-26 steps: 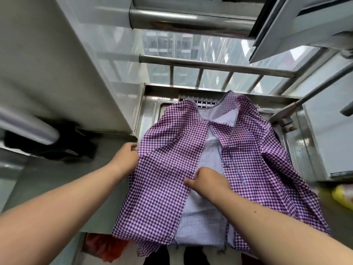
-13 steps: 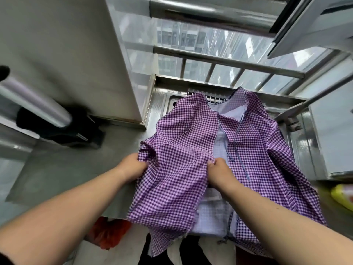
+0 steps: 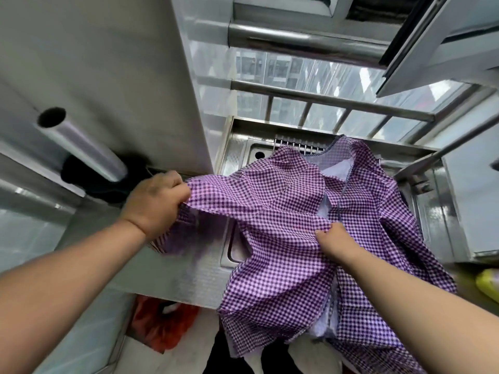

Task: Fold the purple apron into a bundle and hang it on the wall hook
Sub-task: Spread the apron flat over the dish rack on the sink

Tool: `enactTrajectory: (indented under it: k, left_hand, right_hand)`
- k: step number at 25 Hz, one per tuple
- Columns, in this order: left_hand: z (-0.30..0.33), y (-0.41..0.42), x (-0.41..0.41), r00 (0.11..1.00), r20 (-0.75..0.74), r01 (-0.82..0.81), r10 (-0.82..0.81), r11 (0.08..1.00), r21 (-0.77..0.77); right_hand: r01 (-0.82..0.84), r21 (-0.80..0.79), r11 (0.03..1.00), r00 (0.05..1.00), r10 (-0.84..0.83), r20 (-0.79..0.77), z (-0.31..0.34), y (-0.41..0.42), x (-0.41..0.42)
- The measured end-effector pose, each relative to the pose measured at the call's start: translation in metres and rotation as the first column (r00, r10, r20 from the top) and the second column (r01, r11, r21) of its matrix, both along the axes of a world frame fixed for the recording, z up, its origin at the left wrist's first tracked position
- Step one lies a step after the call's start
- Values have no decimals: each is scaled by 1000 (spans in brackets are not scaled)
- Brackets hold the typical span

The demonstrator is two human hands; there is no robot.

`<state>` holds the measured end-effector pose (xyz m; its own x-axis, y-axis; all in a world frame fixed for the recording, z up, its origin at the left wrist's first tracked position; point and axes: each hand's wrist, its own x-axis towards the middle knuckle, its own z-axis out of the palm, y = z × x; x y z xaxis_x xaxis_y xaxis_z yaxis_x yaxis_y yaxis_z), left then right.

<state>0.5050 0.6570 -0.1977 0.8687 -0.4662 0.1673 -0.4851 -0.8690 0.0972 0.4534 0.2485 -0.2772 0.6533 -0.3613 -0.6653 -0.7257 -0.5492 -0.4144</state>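
Observation:
The purple checked apron (image 3: 283, 217) lies spread over a steel sink (image 3: 243, 155), its pale lining showing along the middle opening. My left hand (image 3: 156, 203) grips the apron's left edge and holds it lifted out to the left, over the counter. My right hand (image 3: 334, 238) pinches the inner edge of the left panel near the middle. The apron's lower part hangs over the counter's front edge. No wall hook is visible.
A steel counter (image 3: 172, 271) runs left of the sink. A roll of clear film (image 3: 81, 144) juts from the left wall above a black object (image 3: 108, 184). A red bag (image 3: 164, 322) lies on the floor. Window bars (image 3: 324, 103) stand behind; something yellow (image 3: 488, 284) sits far right.
My left hand has pulled the apron's left edge up and out to the left, stretching the left panel. My right hand has kept its pinch on the inner edge. The camera tilted up.

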Motion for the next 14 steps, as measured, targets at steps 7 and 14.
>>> enactTrajectory:
  k: [7, 14]
  left_hand:
    - [-32, -11, -9, 632, -709, -36, 313, 926, 377]
    - [-90, 8, 8, 492, -585, -406, 644, 765, 501]
  right_hand:
    - [-157, -94, 983, 985, 150, -81, -4, -5, -7]
    - [-169, -94, 981, 983, 161, -84, -13, -14, -22]
